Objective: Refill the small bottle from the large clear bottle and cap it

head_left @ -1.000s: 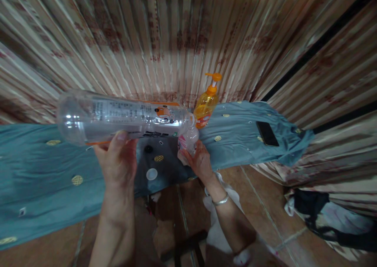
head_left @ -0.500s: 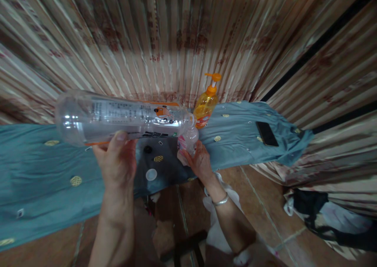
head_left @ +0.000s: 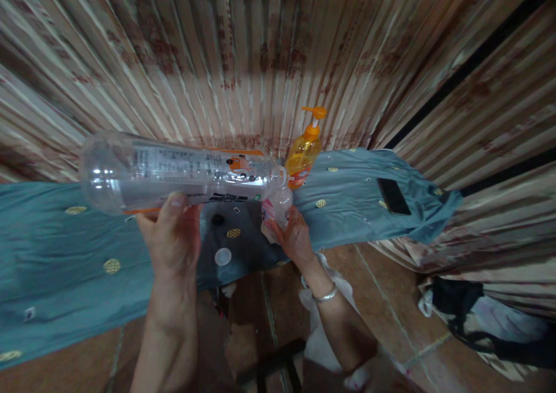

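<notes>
My left hand [head_left: 174, 231] is closed round a large clear plastic bottle [head_left: 182, 176] with an orange-edged label, tipped on its side with its mouth to the right. That mouth sits right at the top of a small clear bottle [head_left: 278, 205] with pink print. Whether the two rims touch I cannot tell. My right hand [head_left: 295, 237], a silver bangle at its wrist, grips the small bottle from the right. Just behind the two mouths stands a pump bottle [head_left: 303, 158] of yellow-orange liquid. Below the large bottle lie a black cap [head_left: 218, 220] and a whitish round lid [head_left: 223, 257].
A blue-green cloth [head_left: 347, 208] with yellow pineapple-like prints covers the narrow table. At its right part lies a black phone [head_left: 393, 196]. Pleated curtains [head_left: 243, 63] hang close behind. Dark and white items [head_left: 486, 318] rest low at the right, above a tiled floor.
The large bottle has shifted very slightly to the left. Both hands keep their hold, and everything else stays in place.
</notes>
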`<state>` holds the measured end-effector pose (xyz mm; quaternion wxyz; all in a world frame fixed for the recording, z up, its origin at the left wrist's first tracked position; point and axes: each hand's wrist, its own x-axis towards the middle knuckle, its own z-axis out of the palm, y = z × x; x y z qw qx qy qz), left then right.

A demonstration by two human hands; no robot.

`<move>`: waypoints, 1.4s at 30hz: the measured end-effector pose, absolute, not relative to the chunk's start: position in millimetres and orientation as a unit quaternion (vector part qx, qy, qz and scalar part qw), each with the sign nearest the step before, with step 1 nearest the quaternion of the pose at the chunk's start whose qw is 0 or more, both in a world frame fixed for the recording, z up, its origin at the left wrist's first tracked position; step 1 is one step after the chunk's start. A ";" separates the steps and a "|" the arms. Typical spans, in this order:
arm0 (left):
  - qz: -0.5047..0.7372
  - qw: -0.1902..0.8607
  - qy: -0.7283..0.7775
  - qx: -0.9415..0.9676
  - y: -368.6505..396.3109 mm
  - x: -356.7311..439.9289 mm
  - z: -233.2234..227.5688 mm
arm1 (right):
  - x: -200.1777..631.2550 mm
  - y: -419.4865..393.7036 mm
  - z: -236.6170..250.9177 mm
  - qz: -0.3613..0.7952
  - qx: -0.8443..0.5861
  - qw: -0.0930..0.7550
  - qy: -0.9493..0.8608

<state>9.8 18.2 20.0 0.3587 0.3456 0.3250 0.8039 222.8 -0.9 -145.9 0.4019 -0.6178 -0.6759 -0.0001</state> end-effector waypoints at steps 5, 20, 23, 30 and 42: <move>0.804 0.361 0.321 0.347 18.4 8.9 19.5 | 222.2 -0.8 -144.4 0.002 -0.617 0.406 -0.674; 0.817 0.360 0.306 0.329 18.0 10.7 20.3 | 222.7 -1.1 -143.5 -0.001 -0.615 0.402 -0.678; 0.812 0.363 0.314 0.332 19.0 8.5 18.7 | 222.6 -1.0 -143.7 -0.001 -0.613 0.401 -0.681; 0.812 0.354 0.308 0.348 21.5 9.5 19.8 | 222.7 -1.3 -144.9 -0.001 -0.613 0.404 -0.679; 0.805 0.353 0.316 0.358 18.6 7.8 18.1 | 222.6 -0.6 -147.0 -0.014 -0.613 0.390 -0.687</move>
